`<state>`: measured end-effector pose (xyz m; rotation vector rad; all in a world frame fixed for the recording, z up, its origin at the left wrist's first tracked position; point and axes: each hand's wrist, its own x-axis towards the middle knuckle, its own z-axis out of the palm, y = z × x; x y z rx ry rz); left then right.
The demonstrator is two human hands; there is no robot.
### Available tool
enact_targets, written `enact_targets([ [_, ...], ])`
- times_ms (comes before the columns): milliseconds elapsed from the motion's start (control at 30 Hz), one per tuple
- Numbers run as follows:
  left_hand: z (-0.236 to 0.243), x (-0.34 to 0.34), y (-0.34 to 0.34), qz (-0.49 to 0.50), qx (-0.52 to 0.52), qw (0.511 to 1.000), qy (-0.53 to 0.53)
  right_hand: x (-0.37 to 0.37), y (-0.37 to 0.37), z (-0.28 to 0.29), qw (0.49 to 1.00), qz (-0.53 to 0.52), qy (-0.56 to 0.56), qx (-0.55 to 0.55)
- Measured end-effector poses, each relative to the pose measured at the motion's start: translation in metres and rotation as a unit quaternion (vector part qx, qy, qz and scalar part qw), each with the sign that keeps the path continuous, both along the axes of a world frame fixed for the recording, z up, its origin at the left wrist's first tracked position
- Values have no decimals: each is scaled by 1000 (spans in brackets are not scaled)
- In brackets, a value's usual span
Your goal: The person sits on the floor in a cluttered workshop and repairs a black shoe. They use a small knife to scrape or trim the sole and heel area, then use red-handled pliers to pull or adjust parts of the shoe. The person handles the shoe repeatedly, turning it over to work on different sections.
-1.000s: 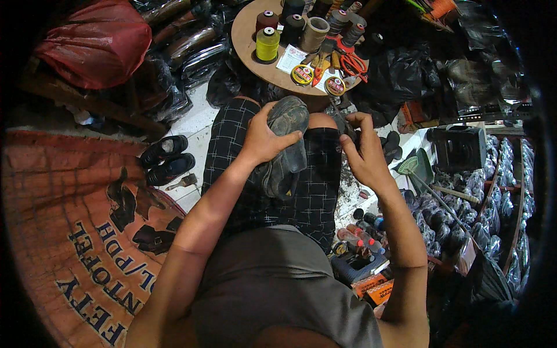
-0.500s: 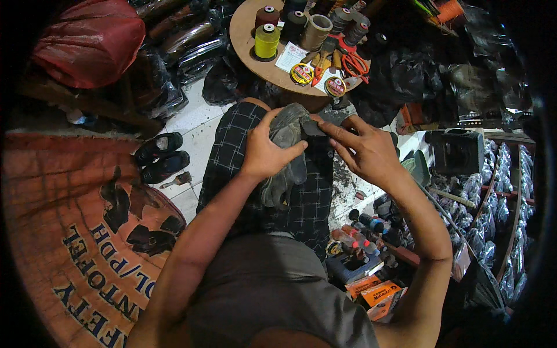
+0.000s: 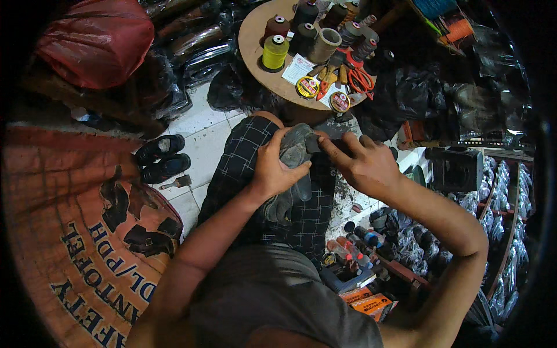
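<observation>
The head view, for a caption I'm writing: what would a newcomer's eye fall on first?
Probably the bright yellow thread spool on the round table at the top, and the big orange sheet at lower left. In the middle, the left hand grips a worn, dark shoe.

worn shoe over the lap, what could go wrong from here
The worn shoe is gripped over the lap by the left hand, so it might twist or slip if pushed. The right hand is at a dark flat piece beside the shoe; if its edge is sharp, which I can't tell, a slip could nick the left hand.
</observation>
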<state>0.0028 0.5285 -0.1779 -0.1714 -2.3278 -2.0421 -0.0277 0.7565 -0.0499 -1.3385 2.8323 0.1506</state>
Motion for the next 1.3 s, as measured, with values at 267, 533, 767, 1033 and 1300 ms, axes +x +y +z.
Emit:
enact_targets([
  [267, -5, -1, 1, 7, -8, 1000, -7, -8, -18, -5, 926, -168, -247, -232],
  [533, -3, 0, -1, 19, 4, 1000, -19, -18, -17, -13, 933, -142, -242, -225],
  [767, -7, -1, -1, 23, 0, 1000, -1, -16, -21, -3, 997, -52, -49, -15],
  [1033, -13, -5, -8, 1, -29, 999, -15, -33, -18, -2, 628, -436, -574, -292],
  [1300, -17, -8, -22, -125, 208, 963, -118, -26, -18, 13, 816, -255, -452, -256],
])
